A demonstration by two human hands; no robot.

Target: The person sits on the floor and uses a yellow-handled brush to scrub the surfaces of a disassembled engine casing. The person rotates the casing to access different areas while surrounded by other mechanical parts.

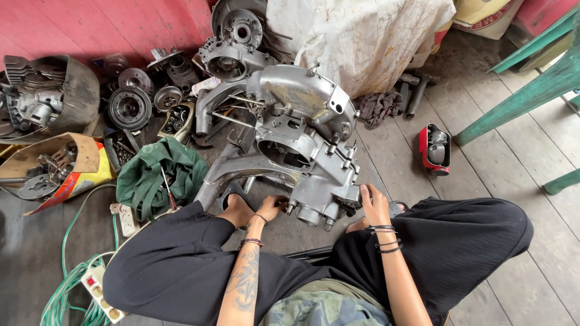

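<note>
Engine casing [302,139], a large grey cast-metal block with studs, bolt bosses and an open round bore, lies on the dark wooden plank floor [513,163] between the seated person's knees. In the head view, the left hand [270,208] has its grip curled around a small part at the casing's lower near corner, though whether the fingers are fully clamped I cannot tell. The right hand [373,204] rests flat against the near right edge, fingers together, pressing rather than clasping.

Judging by its bulk, the casing looks heavy, rigid and probably oily, with sharp fins and protruding studs. Holding is safest at the thick flanges just beyond each grip, not by the thin studs.

Left of the left grip lies a crumpled green cloth [160,175]; farther from the right grip stands a small red box-shaped part [435,149].
</note>
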